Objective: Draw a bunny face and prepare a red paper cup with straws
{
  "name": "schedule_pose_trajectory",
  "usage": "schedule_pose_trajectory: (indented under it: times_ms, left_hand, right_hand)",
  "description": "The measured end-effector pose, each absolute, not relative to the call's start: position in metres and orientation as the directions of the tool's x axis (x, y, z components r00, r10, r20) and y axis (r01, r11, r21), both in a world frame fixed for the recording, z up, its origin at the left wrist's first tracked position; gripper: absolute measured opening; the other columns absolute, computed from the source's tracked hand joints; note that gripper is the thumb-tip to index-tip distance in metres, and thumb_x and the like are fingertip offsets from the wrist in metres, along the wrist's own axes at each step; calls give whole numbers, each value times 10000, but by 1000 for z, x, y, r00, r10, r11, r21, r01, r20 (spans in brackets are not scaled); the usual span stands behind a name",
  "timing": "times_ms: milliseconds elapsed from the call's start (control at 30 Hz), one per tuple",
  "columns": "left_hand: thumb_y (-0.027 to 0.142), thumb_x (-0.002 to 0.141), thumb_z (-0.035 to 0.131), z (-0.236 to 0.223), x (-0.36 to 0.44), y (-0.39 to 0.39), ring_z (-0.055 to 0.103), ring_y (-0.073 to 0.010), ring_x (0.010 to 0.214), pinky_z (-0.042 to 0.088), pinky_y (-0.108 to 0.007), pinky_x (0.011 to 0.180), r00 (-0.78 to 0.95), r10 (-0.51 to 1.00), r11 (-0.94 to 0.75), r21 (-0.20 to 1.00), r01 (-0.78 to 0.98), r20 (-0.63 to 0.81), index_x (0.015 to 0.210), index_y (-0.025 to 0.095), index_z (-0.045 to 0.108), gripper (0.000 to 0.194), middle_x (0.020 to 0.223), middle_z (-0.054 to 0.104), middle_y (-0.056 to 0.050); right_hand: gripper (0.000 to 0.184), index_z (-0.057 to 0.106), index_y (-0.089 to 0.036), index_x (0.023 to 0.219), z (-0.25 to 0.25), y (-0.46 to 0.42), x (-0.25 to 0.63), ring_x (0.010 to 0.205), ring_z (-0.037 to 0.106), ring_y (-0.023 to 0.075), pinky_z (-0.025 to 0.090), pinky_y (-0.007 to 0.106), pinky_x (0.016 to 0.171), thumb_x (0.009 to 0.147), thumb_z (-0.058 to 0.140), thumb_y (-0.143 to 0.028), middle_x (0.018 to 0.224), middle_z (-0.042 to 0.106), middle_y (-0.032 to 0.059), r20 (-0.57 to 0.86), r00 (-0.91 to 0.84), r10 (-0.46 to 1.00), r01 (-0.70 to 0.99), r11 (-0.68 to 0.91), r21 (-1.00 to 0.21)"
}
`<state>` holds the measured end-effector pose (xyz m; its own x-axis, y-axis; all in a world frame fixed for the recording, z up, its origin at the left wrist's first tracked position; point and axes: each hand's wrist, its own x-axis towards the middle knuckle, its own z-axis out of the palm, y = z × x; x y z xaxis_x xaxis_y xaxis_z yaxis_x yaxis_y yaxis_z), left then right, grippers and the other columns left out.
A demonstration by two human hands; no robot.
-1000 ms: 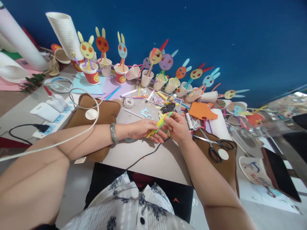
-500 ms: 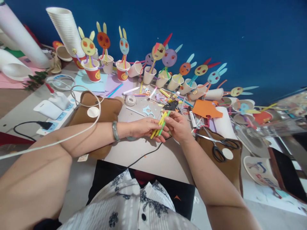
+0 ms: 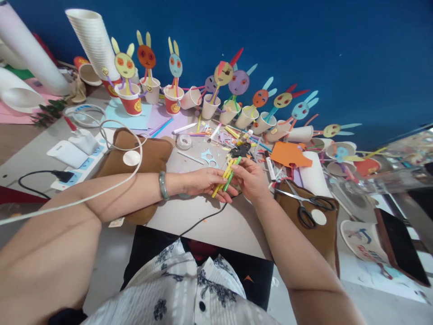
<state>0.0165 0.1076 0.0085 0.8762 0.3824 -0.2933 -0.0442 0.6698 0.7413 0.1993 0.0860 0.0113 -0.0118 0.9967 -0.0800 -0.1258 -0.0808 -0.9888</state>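
Observation:
My left hand [image 3: 204, 181], below a grey-green bangle, grips yellow straws [image 3: 224, 178] between thumb and fingers; how many is hard to tell. A green straw [image 3: 232, 174] lies alongside them at a slant. From the right, my right hand [image 3: 252, 179] pinches the upper part of the green straw with thumb and forefinger. Both hands are close together above the table's near side. Just beyond them lie a black object [image 3: 242, 150] I cannot make out, paper scraps and a black-and-white marker [image 3: 269, 167].
Rabbit-faced paper figures [image 3: 239, 82] stand in paper cups along the blue wall. Scissors [image 3: 306, 203] rest on a brown cushion [image 3: 324, 234] at right. Another brown cushion [image 3: 152, 153], a power strip [image 3: 79, 169] and a white cable [image 3: 139, 155] are at left. Stacked cups [image 3: 93, 43] lean behind.
The green straw has shifted slightly against the yellow ones, with my right fingers still on it. Both hands stay in nearly the same place; the view has turned very slightly.

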Motion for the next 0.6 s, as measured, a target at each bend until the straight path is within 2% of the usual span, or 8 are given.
schedule_pose_trajectory:
  times_ms: [133,300,400,500,567,600]
  left_hand:
    - [206,930,625,4,15,106,777,-198,775,604,-324,758,882,372,676,736,-42,-291,1063,112,620,163,986,762,-128]
    - [176,941,573,3,19,99,772,-178,754,605,-300,751,863,396,691,721,-56,-313,1040,126,612,117,906,763,-97]
    - [172,931,564,12,26,96,756,-155,725,600,-290,751,836,431,655,755,-30,-340,991,124,617,93,844,751,-82]
    - [210,898,616,30,39,106,727,-150,685,585,-292,715,830,446,515,854,68,-335,888,124,615,86,783,725,-62]
    - [237,893,624,43,47,121,689,-146,634,566,-298,683,865,410,325,932,157,-289,832,126,613,127,730,706,-51]
    - [258,900,617,49,49,131,658,-142,593,542,-295,649,878,411,178,966,188,-246,799,133,611,161,685,684,-36]
  right_hand:
    - [334,643,-212,796,10,86,197,485,432,59,361,200,440,657,884,-397,634,564,-60,-106,-89,990,-131,-117,-984]
    - [326,625,-207,774,12,84,195,430,359,43,323,195,409,663,887,-367,556,501,-83,-112,-116,987,-154,-130,-980]
    - [327,617,-208,762,13,85,197,406,329,41,302,190,387,661,887,-364,512,454,-96,-134,-116,984,-186,-154,-970]
    - [318,629,-201,739,14,90,203,386,295,40,281,184,368,656,884,-372,465,387,-109,-135,-80,988,-233,-151,-961]
    - [334,620,-199,712,16,96,210,397,317,39,302,178,375,648,884,-393,472,388,-103,-117,-56,992,-256,-127,-958]
    - [355,607,-199,698,16,99,213,413,339,38,319,170,383,632,893,-398,493,409,-98,-107,-41,993,-272,-114,-955]
